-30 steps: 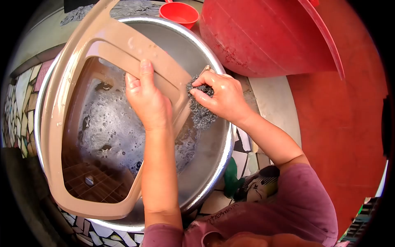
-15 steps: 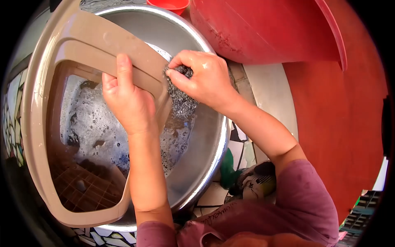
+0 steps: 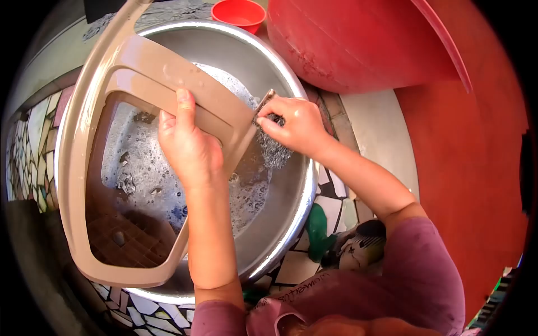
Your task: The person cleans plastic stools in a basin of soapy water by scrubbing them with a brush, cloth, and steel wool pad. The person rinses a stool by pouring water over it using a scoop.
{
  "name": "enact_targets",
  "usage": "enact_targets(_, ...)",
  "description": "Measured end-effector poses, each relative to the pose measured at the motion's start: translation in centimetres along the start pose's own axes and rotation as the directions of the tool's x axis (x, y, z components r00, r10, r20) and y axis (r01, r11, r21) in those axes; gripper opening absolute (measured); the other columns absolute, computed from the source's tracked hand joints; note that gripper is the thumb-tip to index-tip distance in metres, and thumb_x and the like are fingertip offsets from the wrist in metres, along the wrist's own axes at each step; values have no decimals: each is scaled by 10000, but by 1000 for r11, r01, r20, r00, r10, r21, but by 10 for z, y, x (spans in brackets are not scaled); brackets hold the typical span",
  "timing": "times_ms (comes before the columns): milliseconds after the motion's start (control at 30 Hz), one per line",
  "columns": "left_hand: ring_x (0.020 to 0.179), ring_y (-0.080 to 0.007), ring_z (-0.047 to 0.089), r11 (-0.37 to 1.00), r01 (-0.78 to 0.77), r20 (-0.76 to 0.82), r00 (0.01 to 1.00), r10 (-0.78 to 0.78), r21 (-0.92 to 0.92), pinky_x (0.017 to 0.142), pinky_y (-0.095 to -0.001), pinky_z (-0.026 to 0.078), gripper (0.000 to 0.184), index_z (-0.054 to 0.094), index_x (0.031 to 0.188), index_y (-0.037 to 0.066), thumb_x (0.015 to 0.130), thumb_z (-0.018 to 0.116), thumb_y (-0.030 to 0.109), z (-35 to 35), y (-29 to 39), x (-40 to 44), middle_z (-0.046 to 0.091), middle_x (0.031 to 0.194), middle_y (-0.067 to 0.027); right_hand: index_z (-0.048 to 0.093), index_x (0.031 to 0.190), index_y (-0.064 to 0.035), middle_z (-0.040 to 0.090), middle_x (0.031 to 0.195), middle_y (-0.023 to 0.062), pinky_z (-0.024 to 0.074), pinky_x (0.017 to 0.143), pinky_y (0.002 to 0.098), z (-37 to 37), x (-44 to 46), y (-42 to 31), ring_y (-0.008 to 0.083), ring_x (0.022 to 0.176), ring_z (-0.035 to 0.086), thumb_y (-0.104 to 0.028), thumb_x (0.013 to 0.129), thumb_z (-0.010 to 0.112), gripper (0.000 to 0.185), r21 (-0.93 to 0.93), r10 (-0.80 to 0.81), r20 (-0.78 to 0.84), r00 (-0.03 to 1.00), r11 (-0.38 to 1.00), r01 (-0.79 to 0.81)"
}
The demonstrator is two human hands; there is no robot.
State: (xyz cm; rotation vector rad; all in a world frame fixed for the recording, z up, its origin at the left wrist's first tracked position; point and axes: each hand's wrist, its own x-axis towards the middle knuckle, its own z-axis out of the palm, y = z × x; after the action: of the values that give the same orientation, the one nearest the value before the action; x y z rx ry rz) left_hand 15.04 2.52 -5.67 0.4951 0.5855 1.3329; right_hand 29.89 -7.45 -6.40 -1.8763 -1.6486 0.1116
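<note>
1. Clamps the left hand (image 3: 193, 154) on the tan plastic frame (image 3: 210, 92), thumb flat across the broad upper face, fingers curled at the inner edge, likely to stop any twisting.
2. Pinches a wire scourer (image 3: 274, 150) in the right hand (image 3: 297, 124), fingers drawn together on it, close to the far right end of the frame, presumably there because of being free of the left grip.
3. Cannot tell for sure about contact between wire and plastic, with the fingers in the way.
4. Holds the frame tilted over a metal tub (image 3: 287, 204), probably to catch drips in the soapy water (image 3: 148, 168) below.
5. Has a small red bowl (image 3: 238, 25) and large red tub (image 3: 358, 45) just beyond the rim, out of the way of both hands.
</note>
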Motion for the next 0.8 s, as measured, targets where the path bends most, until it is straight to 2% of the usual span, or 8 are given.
enact_targets(100, 958, -175, 597, 999, 16, 6, 1000, -16, 31, 851, -330, 495, 256, 539, 1177, -11, 949, 573, 101, 0, 0, -6, 612, 1080, -95, 639, 792, -129, 659, 745, 29, 448, 635, 373, -4, 13, -30, 235, 704, 631, -200, 771, 662, 78, 25, -216, -86, 973, 975, 219)
enact_targets(133, 1012, -210, 590, 996, 55, 8, 998, -56, 68, 908, -388, 480, 292, 527, 1206, 7, 946, 586, 126, 4, 2, -10, 611, 1098, -91, 635, 781, -134, 651, 733, 22, 445, 630, 385, -6, 16, -34, 237, 698, 628, -195, 770, 668, 71, 5, -241, -93, 966, 970, 242)
enact_targets(233, 1013, -218, 588, 998, 40, 36, 998, -42, 58, 911, -401, 478, 291, 524, 1208, 9, 948, 580, 126, -7, -2, -5, 606, 1105, -92, 654, 807, -118, 671, 778, 25, 475, 662, 370, 1, -1, -11, 243, 705, 632, -190, 771, 686, 86, -8, -134, -31, 991, 991, 133)
enact_targets(267, 980, -179, 586, 999, 14, 11, 1000, -14, 33, 867, -342, 482, 262, 541, 1182, -8, 955, 569, 120, -4, -1, -6, 611, 1078, -90, 651, 803, -121, 670, 781, 26, 476, 661, 370, 1, -4, -8, 242, 710, 630, -195, 770, 690, 90, -33, -140, -36, 989, 990, 139)
enact_targets(400, 995, -179, 579, 998, -3, -39, 999, 6, 68, 891, -341, 470, 270, 537, 1194, -6, 955, 568, 116, 1, -2, -5, 606, 1095, -91, 650, 812, -125, 672, 788, 26, 474, 670, 355, 4, 7, -26, 243, 724, 636, -191, 766, 691, 90, 1, -231, -79, 970, 973, 232)
enact_targets(533, 998, -180, 578, 997, 6, 25, 1000, -8, 71, 888, -347, 472, 274, 529, 1198, -11, 959, 560, 120, 2, 5, -12, 597, 1107, -91, 652, 814, -126, 677, 797, 27, 469, 670, 348, -2, 0, -21, 244, 720, 633, -181, 759, 690, 87, -66, -117, -42, 992, 991, 114)
enact_targets(667, 995, -188, 579, 998, -56, -10, 998, 56, 41, 877, -361, 476, 267, 526, 1187, -18, 961, 553, 121, 0, -2, -8, 593, 1101, -98, 644, 788, -124, 664, 756, 37, 466, 659, 363, -1, 2, -22, 245, 691, 620, -206, 769, 683, 92, -6, -172, -84, 982, 985, 172)
enact_targets(800, 992, -184, 574, 997, 52, 70, 996, -56, 60, 896, -357, 467, 275, 519, 1207, -13, 955, 555, 94, -4, 6, -14, 592, 1109, -101, 648, 792, -152, 674, 779, 30, 487, 688, 376, -3, 2, -28, 247, 725, 637, -246, 795, 630, 96, -21, -120, -30, 992, 993, 120)
